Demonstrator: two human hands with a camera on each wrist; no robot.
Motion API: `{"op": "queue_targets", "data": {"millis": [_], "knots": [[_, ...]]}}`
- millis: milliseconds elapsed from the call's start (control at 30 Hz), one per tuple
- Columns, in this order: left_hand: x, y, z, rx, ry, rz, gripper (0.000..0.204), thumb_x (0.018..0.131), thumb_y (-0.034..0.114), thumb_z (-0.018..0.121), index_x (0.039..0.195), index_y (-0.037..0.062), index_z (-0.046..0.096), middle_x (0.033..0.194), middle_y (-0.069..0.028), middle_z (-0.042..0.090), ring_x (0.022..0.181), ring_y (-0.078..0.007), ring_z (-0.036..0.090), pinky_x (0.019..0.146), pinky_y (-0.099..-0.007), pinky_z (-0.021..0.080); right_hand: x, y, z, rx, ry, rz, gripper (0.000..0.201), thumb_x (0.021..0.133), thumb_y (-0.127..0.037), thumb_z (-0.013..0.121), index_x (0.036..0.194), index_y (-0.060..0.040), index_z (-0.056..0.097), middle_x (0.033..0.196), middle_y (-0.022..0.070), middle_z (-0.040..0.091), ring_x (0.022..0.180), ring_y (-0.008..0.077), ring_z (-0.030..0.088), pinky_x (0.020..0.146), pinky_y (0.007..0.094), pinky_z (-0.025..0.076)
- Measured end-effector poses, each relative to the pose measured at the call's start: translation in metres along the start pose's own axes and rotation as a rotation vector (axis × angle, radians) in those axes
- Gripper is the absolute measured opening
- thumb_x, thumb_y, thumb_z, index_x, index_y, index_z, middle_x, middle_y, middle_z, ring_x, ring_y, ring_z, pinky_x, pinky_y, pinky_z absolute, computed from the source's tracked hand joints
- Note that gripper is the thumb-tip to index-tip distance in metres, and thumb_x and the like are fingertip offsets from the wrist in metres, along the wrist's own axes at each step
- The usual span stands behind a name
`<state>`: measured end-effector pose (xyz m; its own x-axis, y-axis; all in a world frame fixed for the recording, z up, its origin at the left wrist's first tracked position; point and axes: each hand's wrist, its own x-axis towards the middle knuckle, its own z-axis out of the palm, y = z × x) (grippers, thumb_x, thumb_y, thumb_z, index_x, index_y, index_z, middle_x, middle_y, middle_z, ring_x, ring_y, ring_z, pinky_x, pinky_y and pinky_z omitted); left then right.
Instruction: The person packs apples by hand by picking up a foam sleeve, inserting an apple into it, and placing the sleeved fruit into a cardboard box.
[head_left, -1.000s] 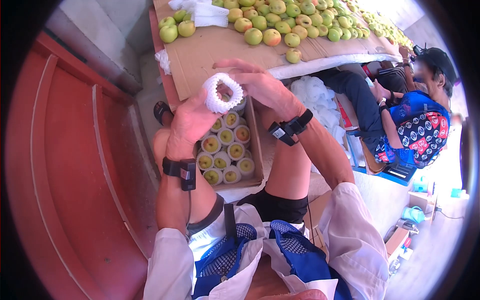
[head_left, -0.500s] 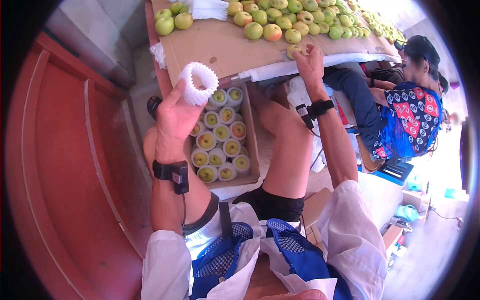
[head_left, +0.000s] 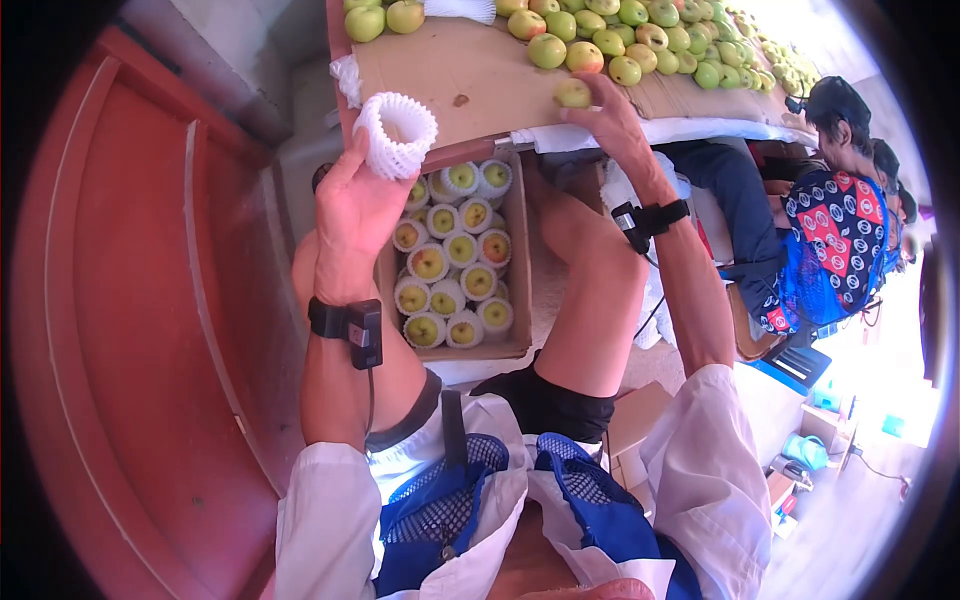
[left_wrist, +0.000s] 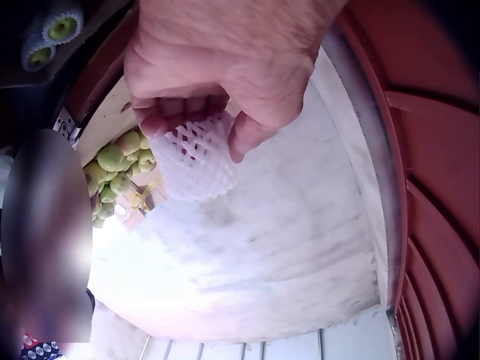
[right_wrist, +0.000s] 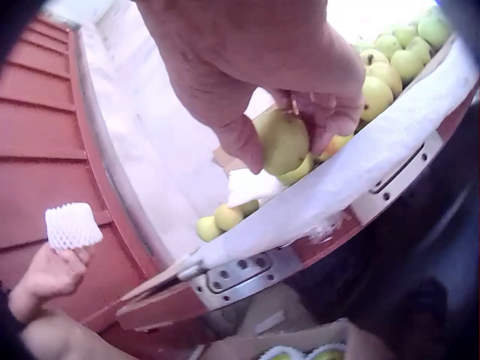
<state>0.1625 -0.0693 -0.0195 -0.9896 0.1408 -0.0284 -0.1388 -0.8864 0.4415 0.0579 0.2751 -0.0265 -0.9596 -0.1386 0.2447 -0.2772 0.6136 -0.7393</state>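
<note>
Fingers of the right hand (head_left: pixel 615 125) grip a green apple (head_left: pixel 573 93), thumb on one side and fingertips on the other, at about 1 o'clock in the head view, by the near edge of the tabletop (head_left: pixel 430 75). Whether the apple hangs clear of the surface is hard to judge from these angles. At 11 o'clock the left hand (head_left: pixel 355 205) holds a white foam sleeve (head_left: pixel 400 160) by its lower part, thumb and fingers spaced around it, so that its round mouth faces up.

Farther out towards 1 o'clock lies a spread of loose apples (head_left: pixel 547 51). Just inward from the two hands, at 12 o'clock from the middle of the view, a cardboard box (head_left: pixel 521 270) contains sleeved apples (head_left: pixel 460 248). A red door (head_left: pixel 130 300) stands at 9 o'clock, and another person (head_left: pixel 840 220) sits between 2 and 3 o'clock.

As for handling, the apple should be firm and fairly weighty for its size, with smooth skin that could slip and flesh that would bruise if knocked; thumb and fingertips around its widest part look the right hold. The sleeve is likely very light, soft and stretchy; a gentle hold low on its netted wall should suit it, since a hard squeeze would flatten the mouth.
</note>
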Motion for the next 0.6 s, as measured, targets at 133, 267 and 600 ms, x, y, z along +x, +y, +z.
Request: {"op": "queue_targets", "data": {"millis": [133, 267, 600], "knots": [[0.001, 0.000, 0.000, -0.025, 0.013, 0.014, 0.031, 0.096, 0.025, 0.068, 0.123, 0.0109, 0.065, 0.119, -0.0011, 0.064, 0.115, -0.0229, 0.053, 0.085, -0.0391, 0.043, 0.009, -0.045, 0.031, -0.047, -0.214, -0.111, 0.060, 0.081, -0.020, 0.077, 0.135, -0.0026, 0.057, 0.125, 0.0128, 0.064, 0.119, 0.0226, 0.059, 0.103, 0.0335, 0.046], [-0.002, 0.000, -0.006, -0.060, 0.008, 0.021, 0.035, 0.095, 0.023, 0.069, 0.127, 0.0103, 0.063, 0.123, -0.0024, 0.062, 0.116, -0.0234, 0.053, 0.085, -0.0390, 0.043, 0.016, -0.069, 0.056, -0.108, -0.294, -0.097, 0.064, 0.081, -0.019, 0.077, 0.138, -0.0022, 0.055, 0.129, 0.0149, 0.062, 0.122, 0.0261, 0.058, 0.106, 0.0368, 0.045], [-0.007, 0.004, -0.009, -0.075, -0.029, 0.011, 0.039, 0.094, 0.022, 0.070, 0.130, 0.0090, 0.061, 0.126, -0.0036, 0.061, 0.115, -0.0233, 0.052, 0.085, -0.0386, 0.043, 0.015, -0.061, 0.070, -0.218, -0.229, -0.215, 0.072, 0.078, -0.024, 0.078, 0.140, 0.0003, 0.051, 0.131, 0.0235, 0.061, 0.125, 0.0374, 0.057, 0.108, 0.0413, 0.045]]}}
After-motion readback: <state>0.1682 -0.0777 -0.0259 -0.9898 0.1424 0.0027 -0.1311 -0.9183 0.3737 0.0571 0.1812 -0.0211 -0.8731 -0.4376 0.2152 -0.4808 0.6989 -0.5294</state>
